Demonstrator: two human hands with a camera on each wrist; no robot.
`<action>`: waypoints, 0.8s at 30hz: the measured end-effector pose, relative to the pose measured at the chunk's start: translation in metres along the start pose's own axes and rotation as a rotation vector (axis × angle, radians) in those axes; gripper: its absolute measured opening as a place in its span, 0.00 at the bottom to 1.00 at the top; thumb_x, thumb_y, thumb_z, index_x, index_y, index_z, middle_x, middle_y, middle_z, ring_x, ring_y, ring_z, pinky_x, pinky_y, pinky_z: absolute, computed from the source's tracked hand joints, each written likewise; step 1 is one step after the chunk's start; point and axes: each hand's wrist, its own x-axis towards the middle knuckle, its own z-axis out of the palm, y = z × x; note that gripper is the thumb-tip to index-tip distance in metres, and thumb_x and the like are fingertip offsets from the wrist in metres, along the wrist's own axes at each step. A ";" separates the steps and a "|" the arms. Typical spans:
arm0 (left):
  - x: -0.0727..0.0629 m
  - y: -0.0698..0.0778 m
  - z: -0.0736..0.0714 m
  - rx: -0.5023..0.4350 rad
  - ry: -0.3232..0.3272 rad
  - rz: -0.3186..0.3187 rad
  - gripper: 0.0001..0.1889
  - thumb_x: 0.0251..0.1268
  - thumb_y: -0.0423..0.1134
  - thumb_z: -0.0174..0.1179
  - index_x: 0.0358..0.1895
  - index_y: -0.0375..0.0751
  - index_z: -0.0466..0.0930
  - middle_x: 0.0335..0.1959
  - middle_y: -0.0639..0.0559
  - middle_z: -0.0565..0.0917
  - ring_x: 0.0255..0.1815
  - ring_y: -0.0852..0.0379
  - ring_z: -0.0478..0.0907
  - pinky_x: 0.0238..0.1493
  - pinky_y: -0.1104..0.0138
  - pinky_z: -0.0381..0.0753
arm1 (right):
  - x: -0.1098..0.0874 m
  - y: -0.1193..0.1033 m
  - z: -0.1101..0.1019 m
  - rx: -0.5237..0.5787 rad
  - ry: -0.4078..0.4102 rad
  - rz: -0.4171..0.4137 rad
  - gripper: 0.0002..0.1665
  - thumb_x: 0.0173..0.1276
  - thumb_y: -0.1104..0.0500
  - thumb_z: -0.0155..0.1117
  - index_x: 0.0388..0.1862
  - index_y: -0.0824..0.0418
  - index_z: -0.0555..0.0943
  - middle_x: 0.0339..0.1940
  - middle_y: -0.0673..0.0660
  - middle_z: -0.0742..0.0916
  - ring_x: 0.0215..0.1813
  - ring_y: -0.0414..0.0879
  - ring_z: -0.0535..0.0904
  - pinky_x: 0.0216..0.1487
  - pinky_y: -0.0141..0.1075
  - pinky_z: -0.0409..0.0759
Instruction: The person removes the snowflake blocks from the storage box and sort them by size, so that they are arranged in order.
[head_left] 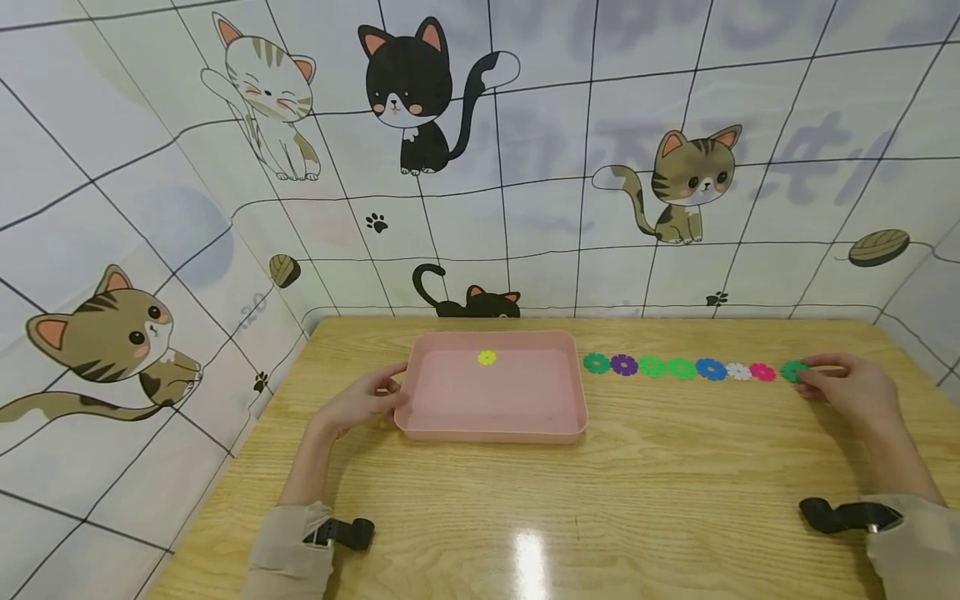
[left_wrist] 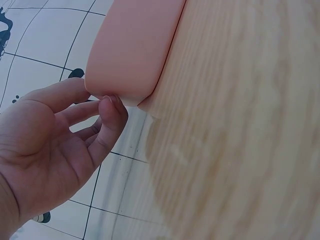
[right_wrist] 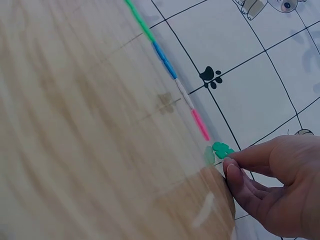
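Between thumb and index finger, my right hand point(head_left: 855, 392) pinches a green flower-shaped plastic disc point(right_wrist: 221, 150), just above the wood and past the right end of a row of similar discs. Nearest it in that row is a pink disc point(head_left: 762, 372), then a white one point(head_left: 738, 372) and a blue one point(head_left: 711, 369). At the other side, my left hand point(left_wrist: 55, 135) touches the left end of a shallow pink tray point(head_left: 491, 436) from outside, its fingers loosely bent. One yellow flower disc point(head_left: 487, 357) lies inside the tray, near its back wall.
Leftward the row continues with two light green discs point(head_left: 681, 368), a purple disc point(head_left: 624, 365) and a darker green disc point(head_left: 597, 363) close to the tray. The wooden table point(head_left: 480, 508) meets a cat-patterned tiled wall covering point(head_left: 540, 217) at its back edge.
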 end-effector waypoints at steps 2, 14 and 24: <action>0.000 0.001 0.000 -0.005 0.000 0.002 0.34 0.76 0.33 0.56 0.80 0.34 0.53 0.42 0.42 0.72 0.34 0.51 0.75 0.37 0.64 0.76 | 0.000 0.000 0.000 -0.019 0.001 -0.005 0.31 0.78 0.53 0.57 0.63 0.81 0.69 0.28 0.45 0.86 0.25 0.34 0.84 0.28 0.26 0.79; -0.001 -0.001 0.001 -0.006 -0.008 0.012 0.34 0.76 0.33 0.56 0.80 0.33 0.52 0.42 0.41 0.73 0.34 0.52 0.76 0.39 0.64 0.78 | 0.000 -0.002 0.004 -0.090 0.013 -0.037 0.28 0.79 0.57 0.54 0.61 0.82 0.72 0.30 0.54 0.88 0.25 0.33 0.82 0.27 0.25 0.78; -0.001 0.002 0.000 -0.016 -0.011 0.011 0.34 0.76 0.33 0.56 0.80 0.34 0.52 0.42 0.41 0.73 0.34 0.51 0.75 0.39 0.64 0.77 | -0.002 -0.006 -0.002 -0.095 0.009 -0.049 0.34 0.79 0.48 0.54 0.65 0.78 0.70 0.36 0.58 0.88 0.27 0.31 0.81 0.28 0.30 0.81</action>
